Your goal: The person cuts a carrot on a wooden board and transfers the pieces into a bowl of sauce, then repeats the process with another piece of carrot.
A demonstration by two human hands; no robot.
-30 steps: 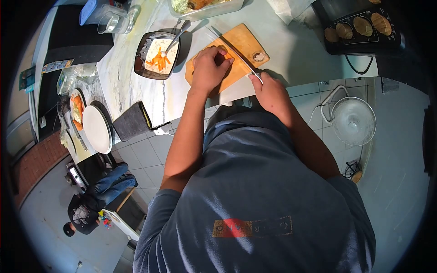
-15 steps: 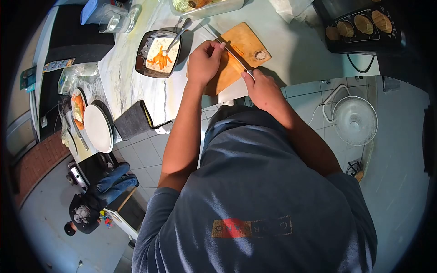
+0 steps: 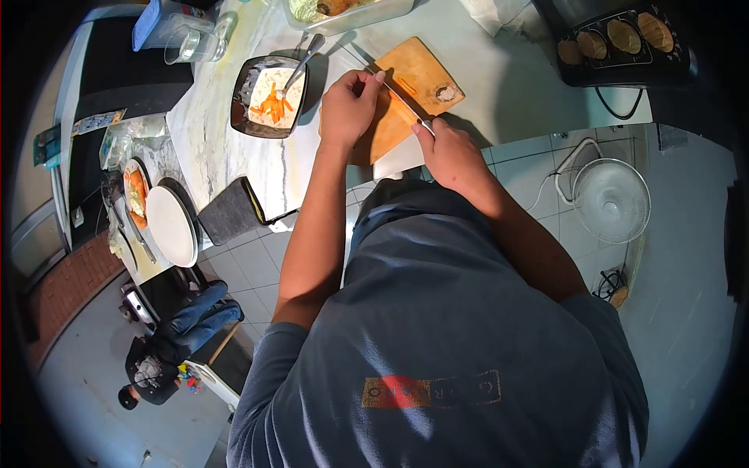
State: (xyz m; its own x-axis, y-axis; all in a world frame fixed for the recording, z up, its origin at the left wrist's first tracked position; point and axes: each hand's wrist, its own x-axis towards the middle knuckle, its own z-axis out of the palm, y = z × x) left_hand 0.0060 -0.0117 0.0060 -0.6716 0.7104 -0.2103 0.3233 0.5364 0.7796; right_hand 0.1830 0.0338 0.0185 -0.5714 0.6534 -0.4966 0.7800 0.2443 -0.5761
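My right hand [image 3: 449,152] is wrapped round the handle of a knife [image 3: 400,96], whose blade lies over a wooden cutting board [image 3: 425,62]. My left hand [image 3: 351,108] has its fingers pinched together at the blade's far end; what they hold, if anything, is hidden. Thin orange strips [image 3: 406,86] rest on the board beside the blade. A small pale brown piece [image 3: 445,93] sits near the board's right corner. To the left, a dark square bowl [image 3: 240,117] holds a creamy mix with orange strips and a spoon [image 3: 306,58].
A clear container [image 3: 355,19] of food stands at the back. White plates [image 3: 172,226] and a plate of food [image 3: 135,191] are at left, near a dark cloth [image 3: 232,210]. A black appliance [image 3: 624,74] stands at right. Another person [image 3: 152,366] is at lower left.
The view has shifted slightly, so the surroundings sit a little differently in the frame. My hands and the knife keep nearly the same positions over the board.
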